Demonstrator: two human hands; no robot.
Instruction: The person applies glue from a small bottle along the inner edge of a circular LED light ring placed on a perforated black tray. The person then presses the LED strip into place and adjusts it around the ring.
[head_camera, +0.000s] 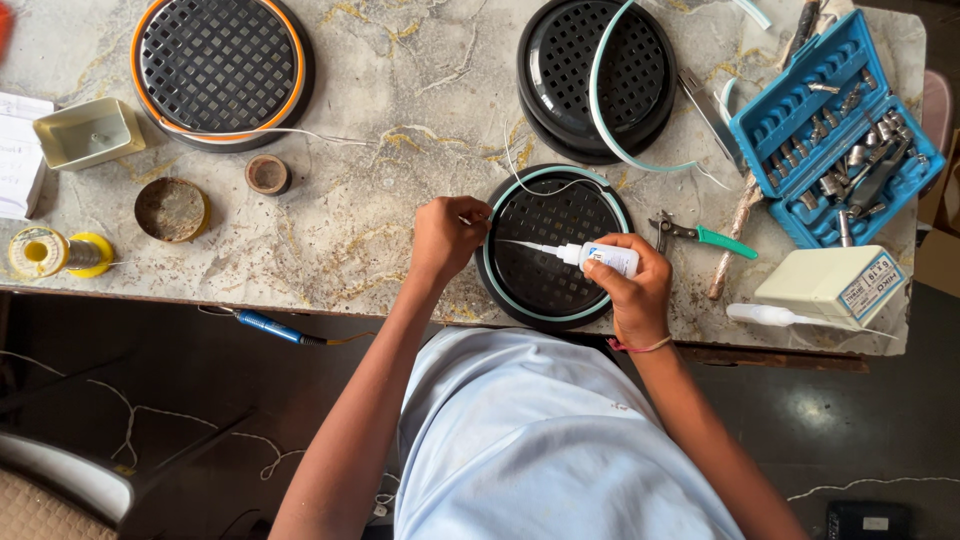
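Gripping glue bottle (606, 258) in right-hand fingers (625, 275), nozzle over black grille (553, 250), left hand (447, 236) pinching rim

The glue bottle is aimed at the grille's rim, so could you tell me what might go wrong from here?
1. The glue bottle nozzle points toward the left hand pinching the strip on the grille; glue may reach those fingers.
2. The grille overhangs the table edge, so pressing could tip it.
3. Glue could drip through the mesh.

Bright, even daylight falls on the desk (380, 120); shadows are soft, the floor below is dim, focus sharp throughout.
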